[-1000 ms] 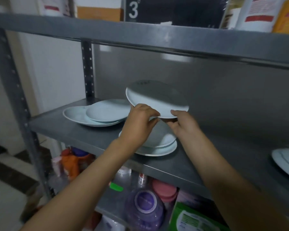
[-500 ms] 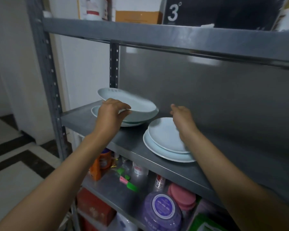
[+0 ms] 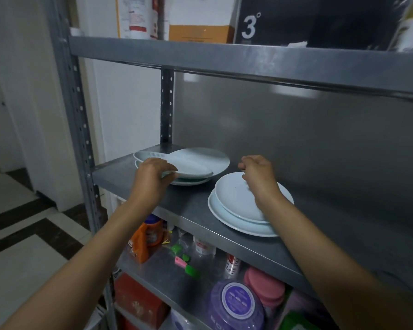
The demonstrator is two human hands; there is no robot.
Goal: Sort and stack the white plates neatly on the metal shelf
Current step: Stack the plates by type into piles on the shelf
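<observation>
On the grey metal shelf (image 3: 196, 210), at its left end, a white oval plate (image 3: 191, 166) is pinched at its near rim by the left hand (image 3: 150, 177), atop the left pile of white plates (image 3: 215, 160). The right hand (image 3: 258, 175) is held loosely curled, gripping nothing, over the two-plate round stack (image 3: 234, 206) by the front edge. Open shelf is seen to the right. Half a second ago the oval plate was held higher.

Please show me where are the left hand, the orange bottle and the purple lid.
left hand (image 3: 150, 181), head view, back of the hand.
orange bottle (image 3: 144, 240), head view, its body.
purple lid (image 3: 237, 298), head view, its top.
</observation>
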